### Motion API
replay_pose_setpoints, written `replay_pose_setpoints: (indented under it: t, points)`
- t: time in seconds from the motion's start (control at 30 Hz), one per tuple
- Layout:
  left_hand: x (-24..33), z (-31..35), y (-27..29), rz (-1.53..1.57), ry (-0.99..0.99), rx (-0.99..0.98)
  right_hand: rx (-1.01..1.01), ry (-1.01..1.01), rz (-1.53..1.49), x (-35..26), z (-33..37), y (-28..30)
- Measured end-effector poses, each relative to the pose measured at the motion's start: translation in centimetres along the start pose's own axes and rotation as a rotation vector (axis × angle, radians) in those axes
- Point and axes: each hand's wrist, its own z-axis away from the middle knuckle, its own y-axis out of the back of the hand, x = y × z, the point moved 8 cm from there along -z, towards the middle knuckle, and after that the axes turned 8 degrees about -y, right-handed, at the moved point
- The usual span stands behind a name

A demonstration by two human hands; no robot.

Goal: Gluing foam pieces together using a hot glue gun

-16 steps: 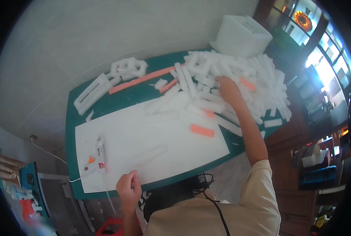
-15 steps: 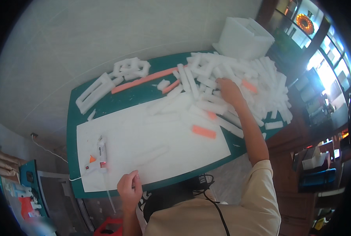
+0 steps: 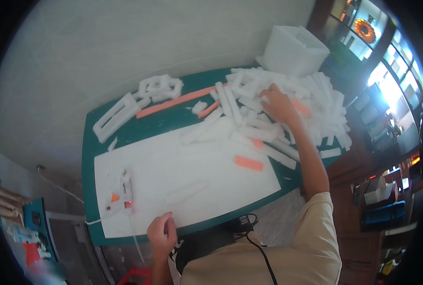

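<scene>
My right hand (image 3: 278,105) reaches over a heap of white foam strips (image 3: 311,92) at the table's far right. Its fingers are apart and touch or hover just above the strips; no piece shows lifted in them. Near the table's front edge, my left hand (image 3: 162,235) is loosely closed with nothing visible in it. A white foam sheet (image 3: 211,190) lies between the hands, with a faint white strip (image 3: 186,191) on it. On the sheet's left stands a white glue gun (image 3: 127,190) with an orange trigger and a clear glue stick sticking out behind. A pink foam block (image 3: 249,163) rests at the sheet's right.
The green table (image 3: 92,190) stands against a grey wall. A white foam box (image 3: 294,50) is at the back right. A rectangular foam frame (image 3: 116,117), joined foam loops (image 3: 160,88) and a long pink strip (image 3: 178,100) lie along the back. A cord (image 3: 69,190) runs to the glue gun.
My right hand's fingers have spread and shifted slightly over the heap. My left hand has stayed by the front edge, its fingers turned a little. The view has shifted slightly.
</scene>
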Motion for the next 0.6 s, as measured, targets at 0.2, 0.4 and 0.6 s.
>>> replay_pose_setpoints:
  t: [0.2,0.4,0.6]
  points:
    - [0.3,-0.1,-1.1,0.022,0.018,-0.042,-0.315,0.276,-0.024,-3.6,-0.6,-4.4]
    - [0.6,-1.0,-1.6,0.071,0.046,-0.072,-0.355,0.105,0.077,-1.8,-0.7,-5.6]
    - [1.5,-2.0,-2.1,0.099,-0.019,-0.134,-0.191,0.128,0.064,-0.7,-0.1,-4.8]
